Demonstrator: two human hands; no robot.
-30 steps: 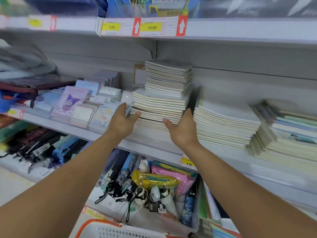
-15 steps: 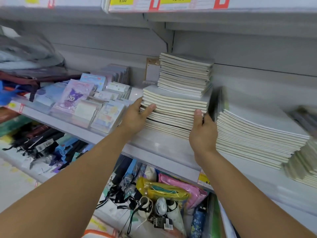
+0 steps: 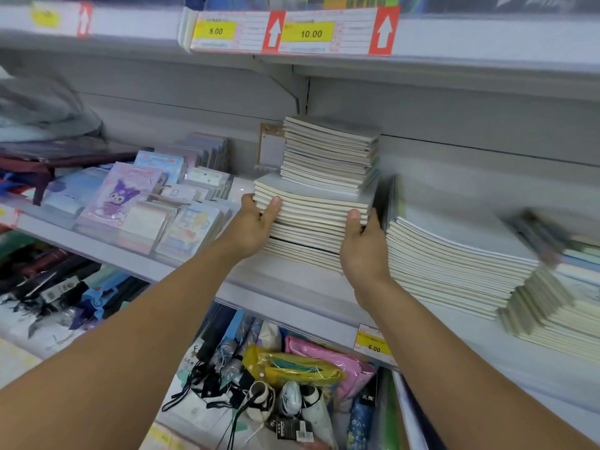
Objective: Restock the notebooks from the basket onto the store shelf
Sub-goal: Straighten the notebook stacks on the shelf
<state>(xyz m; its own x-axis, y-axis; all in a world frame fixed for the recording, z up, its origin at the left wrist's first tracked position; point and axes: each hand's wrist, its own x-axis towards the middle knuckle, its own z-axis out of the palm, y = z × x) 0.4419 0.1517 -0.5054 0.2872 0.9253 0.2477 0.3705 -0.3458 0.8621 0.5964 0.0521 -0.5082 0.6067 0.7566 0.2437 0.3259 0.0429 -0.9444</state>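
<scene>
While both hands gripped it, the notebook stack [image 3: 313,209] sat near the shelf's [image 3: 292,287] front edge. Left hand [image 3: 251,227] and right hand [image 3: 363,245] clasped opposite sides. It looked heavy and slippery; supporting it underneath seemed wise.

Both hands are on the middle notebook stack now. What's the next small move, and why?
Probably squeeze inward and square it up. The left hand and right hand grip opposite front corners of the tall notebook stack, whose layers sit staggered, with a dark gap low down and a smaller pile riding on top.
</scene>
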